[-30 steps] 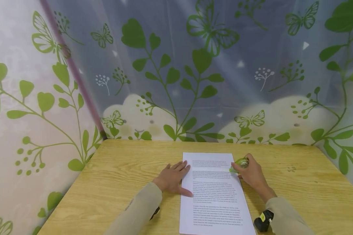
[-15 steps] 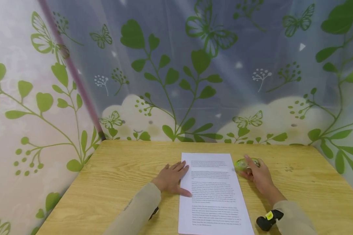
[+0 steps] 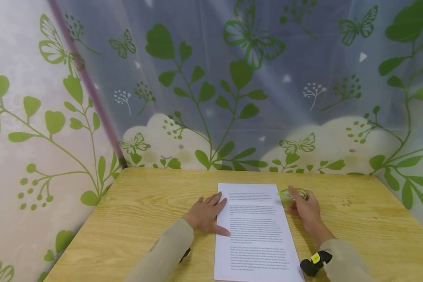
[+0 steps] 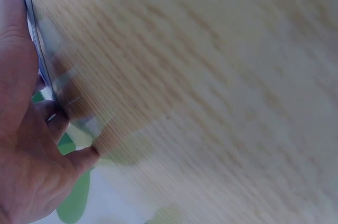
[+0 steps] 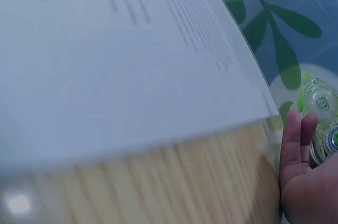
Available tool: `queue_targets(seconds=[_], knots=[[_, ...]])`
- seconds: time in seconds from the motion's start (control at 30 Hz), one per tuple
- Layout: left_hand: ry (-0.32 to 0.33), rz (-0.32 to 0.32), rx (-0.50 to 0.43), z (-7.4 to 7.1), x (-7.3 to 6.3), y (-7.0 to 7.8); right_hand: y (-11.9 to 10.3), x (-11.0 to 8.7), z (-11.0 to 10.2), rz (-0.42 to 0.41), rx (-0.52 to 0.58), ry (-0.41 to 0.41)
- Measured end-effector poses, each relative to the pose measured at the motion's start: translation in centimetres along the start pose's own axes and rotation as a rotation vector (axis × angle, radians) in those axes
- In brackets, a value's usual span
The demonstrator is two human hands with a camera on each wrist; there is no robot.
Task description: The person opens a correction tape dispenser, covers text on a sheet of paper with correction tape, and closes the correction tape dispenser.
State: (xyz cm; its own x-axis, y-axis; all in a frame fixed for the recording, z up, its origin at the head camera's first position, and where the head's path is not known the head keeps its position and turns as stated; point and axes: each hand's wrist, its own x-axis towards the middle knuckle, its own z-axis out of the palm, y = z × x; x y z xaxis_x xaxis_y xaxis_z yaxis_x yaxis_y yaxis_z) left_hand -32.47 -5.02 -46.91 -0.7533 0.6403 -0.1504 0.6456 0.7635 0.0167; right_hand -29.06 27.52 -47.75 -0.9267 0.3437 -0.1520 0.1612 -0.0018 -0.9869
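A stack of printed paper (image 3: 223,258) lies on the wooden table, its text in several blocks. My left hand (image 3: 205,214) rests spread on the paper's left edge, the thumb stretched over the margin. Just off the paper's upper right edge, my right hand (image 3: 308,210) holds a clear green correction tape (image 3: 286,196) between thumb and fingers. Its tip points left, close to the paper's edge. In the right wrist view, round reels show inside the correction tape (image 5: 321,100), partly cut off by the frame. The right palm hides some of its body.
The wooden table (image 3: 148,203) reaches back to a curtain (image 3: 211,98) printed with green leaves and butterflies. Another patterned curtain (image 3: 38,117) hangs along the left side. A black wrist camera (image 3: 315,264) sits on the right sleeve.
My right hand has moved the correction tape off the paper to the right and turned it, then drifted slightly back left. My left hand has stayed in place.
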Motion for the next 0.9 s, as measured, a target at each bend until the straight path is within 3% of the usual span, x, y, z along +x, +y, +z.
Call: queue_targets(seconds=[0.3,0.53,0.7,0.9], knots=[[-0.012,-0.003,0.001,0.0,0.2,-0.2,-0.6,-1.2,6.0,-0.050,-0.086,-0.062],[-0.015,0.005,0.010,0.0,0.1,0.0,0.0,-2.3,11.0,-0.154,-0.195,-0.137],[-0.019,0.010,0.023,-0.1,0.1,0.1,0.5,-2.8,12.7,-0.170,-0.251,-0.145],[-0.029,-0.006,0.042,-0.2,0.1,0.0,0.7,-2.6,13.3,-0.177,-0.306,-0.125]])
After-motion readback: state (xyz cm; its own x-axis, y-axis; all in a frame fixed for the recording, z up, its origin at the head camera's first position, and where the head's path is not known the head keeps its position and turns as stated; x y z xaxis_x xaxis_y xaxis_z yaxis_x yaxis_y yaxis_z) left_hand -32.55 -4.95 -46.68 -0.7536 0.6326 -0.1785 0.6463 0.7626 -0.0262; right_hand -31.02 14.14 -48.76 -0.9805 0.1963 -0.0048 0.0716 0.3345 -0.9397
